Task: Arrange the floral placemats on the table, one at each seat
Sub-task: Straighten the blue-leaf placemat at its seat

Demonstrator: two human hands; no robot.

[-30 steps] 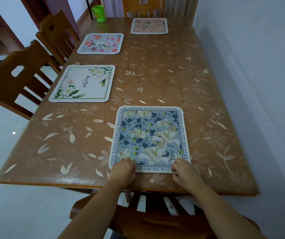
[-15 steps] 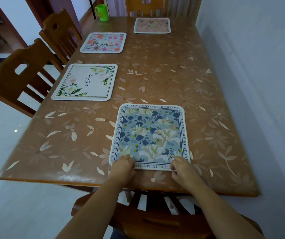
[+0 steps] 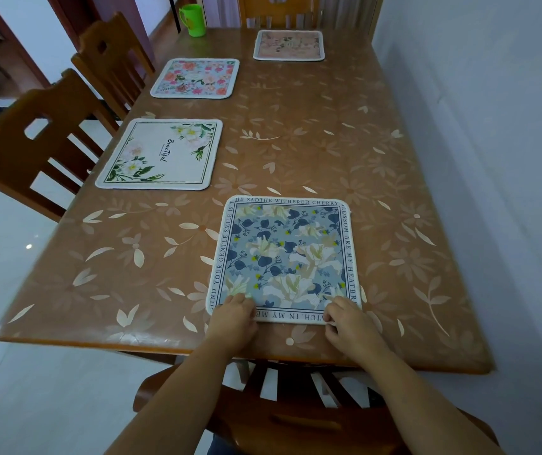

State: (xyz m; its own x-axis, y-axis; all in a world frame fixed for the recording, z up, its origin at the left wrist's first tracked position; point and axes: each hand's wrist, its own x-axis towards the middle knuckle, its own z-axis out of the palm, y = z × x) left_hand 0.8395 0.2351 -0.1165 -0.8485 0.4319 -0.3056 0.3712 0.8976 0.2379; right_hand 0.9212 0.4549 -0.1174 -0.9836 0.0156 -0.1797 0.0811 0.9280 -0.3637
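A blue floral placemat with a text border lies flat at the near end of the table. My left hand holds its near left corner with curled fingers. My right hand pinches its near right corner. A white placemat with green leaves and a pink flowered placemat lie along the left side. A peach placemat lies at the far end.
A green cup stands at the far left corner. Two wooden chairs stand on the left, one chair at the far end and one chair under my arms. A white wall borders the table's right side.
Both hands stay at the blue placemat's near edge, and the mat has barely shifted. The other placemats have not moved.
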